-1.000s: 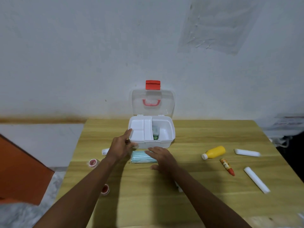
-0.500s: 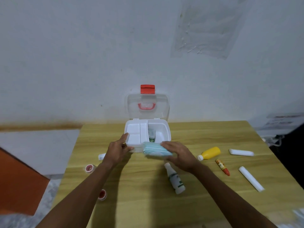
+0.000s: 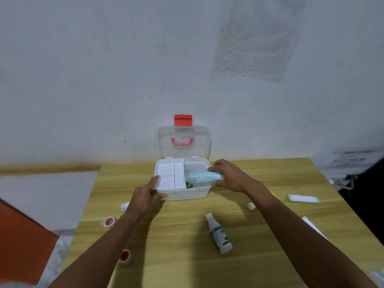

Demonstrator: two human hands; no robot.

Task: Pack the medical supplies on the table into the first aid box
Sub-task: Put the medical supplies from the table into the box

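Observation:
The white first aid box [image 3: 193, 193] stands open at the table's far middle, its clear lid [image 3: 184, 142] with a red latch upright against the wall. My left hand [image 3: 146, 197] grips the box's front left corner. My right hand [image 3: 229, 176] holds a pale blue pack of face masks [image 3: 204, 177] over the box's right compartment, where a small green item [image 3: 189, 185] lies. A white tray fills the box's left side. On the table lie a white bottle [image 3: 219, 235], two red-centred tape rolls [image 3: 109, 222] [image 3: 125, 256] and white tubes [image 3: 302, 198].
The wooden table [image 3: 176, 256] ends at the wall behind the box. A small white item [image 3: 124, 205] lies left of my left wrist. A yellow bottle's cap [image 3: 251, 205] shows by my right forearm. An orange surface [image 3: 20, 242] lies at lower left.
My right hand lifted the mask pack from the table in front of the box and carried it over the right compartment. My left hand stayed on the box corner.

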